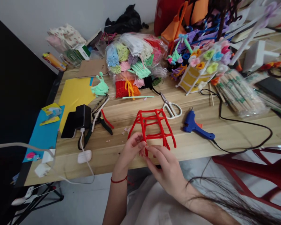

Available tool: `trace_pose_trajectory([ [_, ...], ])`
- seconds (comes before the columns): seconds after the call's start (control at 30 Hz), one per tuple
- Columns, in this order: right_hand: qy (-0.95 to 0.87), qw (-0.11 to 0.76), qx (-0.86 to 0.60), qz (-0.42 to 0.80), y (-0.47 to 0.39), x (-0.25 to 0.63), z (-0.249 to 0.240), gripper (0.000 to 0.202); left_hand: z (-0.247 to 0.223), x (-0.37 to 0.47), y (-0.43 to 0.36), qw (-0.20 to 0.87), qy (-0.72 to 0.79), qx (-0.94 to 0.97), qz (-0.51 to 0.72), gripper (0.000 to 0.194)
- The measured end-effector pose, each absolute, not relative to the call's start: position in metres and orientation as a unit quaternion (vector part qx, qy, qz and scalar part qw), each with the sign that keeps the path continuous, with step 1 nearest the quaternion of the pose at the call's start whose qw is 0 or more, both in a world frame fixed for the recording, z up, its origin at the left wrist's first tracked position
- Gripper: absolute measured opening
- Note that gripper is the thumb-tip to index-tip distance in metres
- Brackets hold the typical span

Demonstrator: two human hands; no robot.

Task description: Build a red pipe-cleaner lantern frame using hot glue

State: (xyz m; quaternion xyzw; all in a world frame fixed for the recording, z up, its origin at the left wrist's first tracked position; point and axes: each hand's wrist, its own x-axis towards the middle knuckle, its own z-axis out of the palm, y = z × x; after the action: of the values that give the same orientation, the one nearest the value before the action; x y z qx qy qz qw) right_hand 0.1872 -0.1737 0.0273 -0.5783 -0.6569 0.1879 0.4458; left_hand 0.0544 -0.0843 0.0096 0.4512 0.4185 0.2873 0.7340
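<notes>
A red pipe-cleaner frame (152,136), shaped like a small open cage with legs, is at the table's front edge. My left hand (132,148) pinches one of its near legs. Fingers of my right hand (165,159) close on the same leg from the other side, and the fingertips of both hands meet there. Behind the frame lie white-handled scissors (172,109), blades slightly apart. To the right rests a blue glue gun (196,126) with its black cord. A pale green pipe cleaner (138,97) lies loose farther back.
A plastic bag of coloured pipe-cleaner bundles (133,56) fills the back. A yellow basket of fuzzy flowers (196,78) and packed wooden sticks (239,92) stand right. At left are a black charger (83,116), a phone (68,125) and a white cable (70,182). A red stool (255,175) is below.
</notes>
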Motion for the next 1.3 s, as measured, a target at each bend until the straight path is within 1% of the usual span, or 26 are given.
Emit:
trace_pose_trajectory([
  [0.2, -0.656, 0.437, -0.576, 0.217, -0.175, 0.186, 0.029, 0.033, 0.009, 0.054, -0.084, 0.736, 0.409, 0.45, 0.299, 0.044],
  [0.37, -0.654, 0.455, -0.571, 0.198, -0.176, 0.186, 0.028, 0.035, 0.005, 0.054, -0.084, 0.734, 0.401, 0.455, 0.305, 0.042],
  [0.67, -0.657, 0.444, -0.576, 0.198, -0.175, 0.183, 0.021, 0.029, 0.009, 0.052, -0.082, 0.71, 0.438, 0.471, 0.286, 0.036],
  [0.83, -0.641, 0.452, -0.569, 0.247, -0.175, 0.18, 0.015, 0.031, 0.015, 0.051, -0.08, 0.689, 0.464, 0.487, 0.272, 0.033],
  [0.97, -0.634, 0.459, -0.55, 0.29, -0.173, 0.188, 0.022, 0.031, 0.017, 0.049, -0.08, 0.673, 0.471, 0.5, 0.273, 0.029],
  [1.03, -0.623, 0.473, -0.563, 0.266, -0.167, 0.199, 0.028, 0.028, 0.018, 0.048, -0.08, 0.664, 0.476, 0.511, 0.267, 0.03],
  [1.13, -0.596, 0.476, -0.618, 0.19, -0.151, 0.224, 0.032, 0.022, 0.021, 0.047, -0.079, 0.656, 0.48, 0.523, 0.255, 0.032],
  [1.23, -0.602, 0.443, -0.634, 0.199, -0.134, 0.247, 0.027, 0.015, 0.026, 0.045, -0.077, 0.647, 0.482, 0.539, 0.242, 0.028],
  [1.3, -0.617, 0.437, -0.627, 0.189, -0.125, 0.258, 0.023, 0.013, 0.029, 0.044, -0.075, 0.637, 0.482, 0.554, 0.234, 0.026],
])
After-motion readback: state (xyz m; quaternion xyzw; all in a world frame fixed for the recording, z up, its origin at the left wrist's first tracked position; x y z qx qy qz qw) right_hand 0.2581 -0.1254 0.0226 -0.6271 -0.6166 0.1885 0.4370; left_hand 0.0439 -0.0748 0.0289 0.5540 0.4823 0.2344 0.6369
